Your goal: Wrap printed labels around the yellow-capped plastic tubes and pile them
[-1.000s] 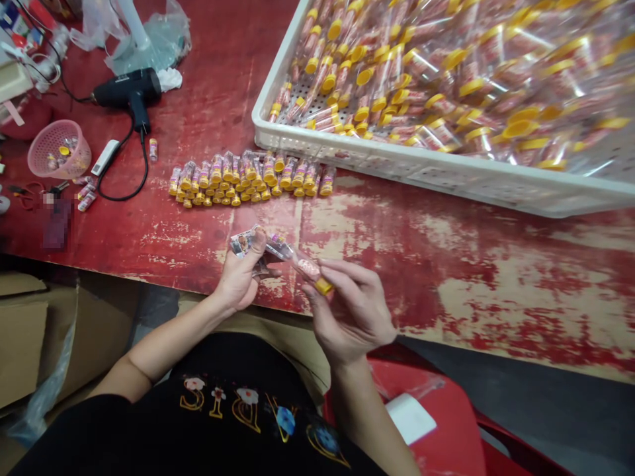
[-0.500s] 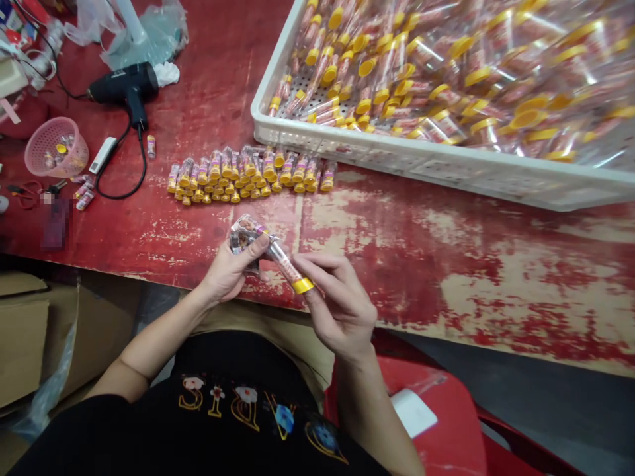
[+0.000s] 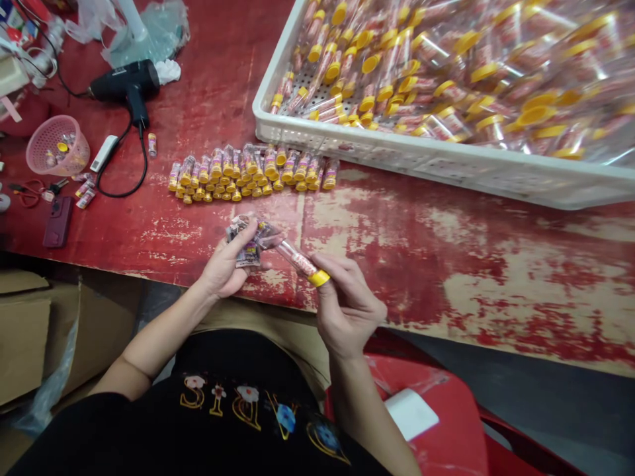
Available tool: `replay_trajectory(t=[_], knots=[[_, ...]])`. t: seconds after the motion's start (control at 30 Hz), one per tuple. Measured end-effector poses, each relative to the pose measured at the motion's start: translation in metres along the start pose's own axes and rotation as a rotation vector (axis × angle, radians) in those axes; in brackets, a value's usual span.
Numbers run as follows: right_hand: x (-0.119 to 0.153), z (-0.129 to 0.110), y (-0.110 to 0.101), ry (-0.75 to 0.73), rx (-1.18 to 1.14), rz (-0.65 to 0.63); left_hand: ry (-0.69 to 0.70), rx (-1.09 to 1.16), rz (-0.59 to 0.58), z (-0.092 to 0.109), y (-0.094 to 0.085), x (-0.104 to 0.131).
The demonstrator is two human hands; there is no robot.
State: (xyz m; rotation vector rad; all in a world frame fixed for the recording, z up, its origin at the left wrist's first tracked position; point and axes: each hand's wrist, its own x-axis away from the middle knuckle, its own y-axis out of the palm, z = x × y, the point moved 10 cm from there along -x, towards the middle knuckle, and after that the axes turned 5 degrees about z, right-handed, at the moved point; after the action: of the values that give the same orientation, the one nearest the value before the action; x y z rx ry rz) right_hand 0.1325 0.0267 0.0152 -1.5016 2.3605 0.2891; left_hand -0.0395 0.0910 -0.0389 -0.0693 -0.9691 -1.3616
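Note:
My left hand [image 3: 225, 264] is closed on a small bunch of printed plastic sleeves [image 3: 248, 253], the thumb pressed on top. One sleeve [image 3: 268, 237] sticks out to the right from the bunch. My right hand [image 3: 350, 304] pinches a clear plastic tube [image 3: 297, 259] by its yellow-capped end, with thumb and fingers. This slanted tube has pinkish print, and its far end meets the protruding sleeve; whether it sits inside cannot be made out. Beyond my hands, several sleeved tubes [image 3: 228, 165] lie in a stacked row, yellow ends toward me.
A white perforated crate [image 3: 347, 142] full of yellow-capped tubes occupies the upper right. At left are a black heat gun [image 3: 129, 86] with its cord, a pink basket [image 3: 37, 155], red-handled scissors [image 3: 30, 192] and a phone [image 3: 58, 221]. A red chair [image 3: 446, 423] stands below the table edge.
My right hand and the tube have shifted slightly right and down, away from my left hand. The left thumb has drawn back onto the sleeve bunch, and a sleeve now shows at the tube's far end.

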Motion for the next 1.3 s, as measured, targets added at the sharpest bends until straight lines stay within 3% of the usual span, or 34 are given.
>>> replay_trajectory(t=[0.17,0.5,0.7,0.9,1.1,1.3], knots=[[0.002,0.008,-0.002,0.042,-0.084,0.031,-0.134,0.164,0.124,-0.013,-0.009,-0.005],[-0.001,0.014,0.006,0.038,-0.089,-0.035,-0.207,0.134,0.112,-0.026,-0.005,0.002],[0.0,0.009,0.005,-0.022,-0.021,-0.101,-0.121,0.043,0.136,-0.019,-0.005,0.004],[0.001,0.016,0.0,0.032,-0.036,-0.062,0.034,0.037,0.191,-0.009,-0.016,-0.005],[0.002,0.02,-0.006,0.05,-0.09,-0.003,-0.03,0.116,0.241,-0.014,-0.023,-0.01],[0.0,0.017,-0.005,0.037,-0.156,-0.005,-0.058,0.109,0.228,-0.017,-0.02,-0.006]])
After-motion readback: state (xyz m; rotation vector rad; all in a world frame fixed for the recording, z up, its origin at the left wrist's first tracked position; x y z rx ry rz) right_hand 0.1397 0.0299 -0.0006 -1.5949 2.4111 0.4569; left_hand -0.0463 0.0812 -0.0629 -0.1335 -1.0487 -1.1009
